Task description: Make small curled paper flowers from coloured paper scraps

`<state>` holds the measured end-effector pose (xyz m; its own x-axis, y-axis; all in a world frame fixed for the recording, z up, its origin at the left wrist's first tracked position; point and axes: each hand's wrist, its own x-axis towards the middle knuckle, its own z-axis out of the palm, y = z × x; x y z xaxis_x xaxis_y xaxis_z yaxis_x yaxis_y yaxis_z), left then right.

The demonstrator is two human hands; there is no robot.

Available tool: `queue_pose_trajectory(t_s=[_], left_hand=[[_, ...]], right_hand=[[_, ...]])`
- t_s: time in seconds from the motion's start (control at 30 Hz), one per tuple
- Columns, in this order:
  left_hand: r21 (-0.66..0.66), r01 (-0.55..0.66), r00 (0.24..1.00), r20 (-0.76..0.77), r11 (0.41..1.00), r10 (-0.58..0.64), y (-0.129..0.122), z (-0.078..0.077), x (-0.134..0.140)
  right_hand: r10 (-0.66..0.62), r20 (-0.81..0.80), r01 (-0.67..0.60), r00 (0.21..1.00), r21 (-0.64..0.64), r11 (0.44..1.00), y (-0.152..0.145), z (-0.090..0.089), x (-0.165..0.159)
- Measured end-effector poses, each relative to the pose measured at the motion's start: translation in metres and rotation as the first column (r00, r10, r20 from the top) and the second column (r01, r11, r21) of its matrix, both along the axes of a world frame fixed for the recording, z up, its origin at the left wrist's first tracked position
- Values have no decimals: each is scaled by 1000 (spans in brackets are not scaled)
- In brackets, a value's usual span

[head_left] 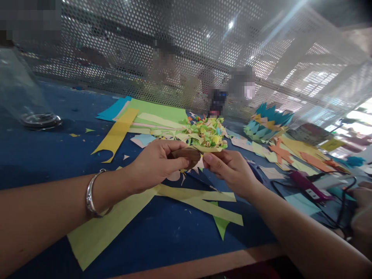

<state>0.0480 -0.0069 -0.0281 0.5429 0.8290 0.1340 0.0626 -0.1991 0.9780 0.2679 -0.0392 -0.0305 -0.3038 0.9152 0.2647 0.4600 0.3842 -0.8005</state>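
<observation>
My left hand (pixel 155 164), with a silver bangle (pixel 91 195) at the wrist, grips a flat brown disc (pixel 190 156) between thumb and fingers. My right hand (pixel 232 168) pinches a narrow pale yellow-green paper strip (pixel 210 149), which lies along the disc's upper edge. Whether the strip is fixed to the disc I cannot tell. Just behind my fingers is a heap of curled green and yellow paper pieces (pixel 210 131). Pale yellow paper strips (pixel 200 201) and a larger pale green sheet (pixel 113 228) lie on the table below my hands.
A green sheet (pixel 162 108) and a notched yellow strip (pixel 116 133) lie behind. A clear glass vessel (pixel 31 93) stands left. Right are a zigzag paper crown (pixel 270 120), orange cutouts (pixel 280 151), a purple-and-white corded device (pixel 310 188) and another person's hand (pixel 363 201). A perforated screen (pixel 130 50) rises behind.
</observation>
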Motion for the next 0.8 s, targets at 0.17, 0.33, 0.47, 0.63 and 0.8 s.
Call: queue_pose_trajectory(t_s=[0.17, 0.33, 0.47, 0.63, 0.8], left_hand=[[7, 13, 1000, -28, 1000, -13, 2, -3, -2], [-29, 29, 999, -24, 999, -30, 2, 0, -3], [-69, 44, 998, -33, 997, -46, 0, 5, -3], [-155, 17, 1000, 18, 988, -15, -1, 6, -2], [-201, 54, 998, 52, 978, -44, 0, 2, -2]], right_hand=[[-7, 53, 6, 999, 28, 1000, 0, 1, -1], [-14, 89, 8, 996, 66, 998, -1, 3, -1], [-13, 129, 3, 992, 78, 997, -2, 5, -1], [-19, 146, 8, 989, 72, 997, -1, 6, 0], [-15, 146, 3, 989, 84, 996, -2, 6, 0]])
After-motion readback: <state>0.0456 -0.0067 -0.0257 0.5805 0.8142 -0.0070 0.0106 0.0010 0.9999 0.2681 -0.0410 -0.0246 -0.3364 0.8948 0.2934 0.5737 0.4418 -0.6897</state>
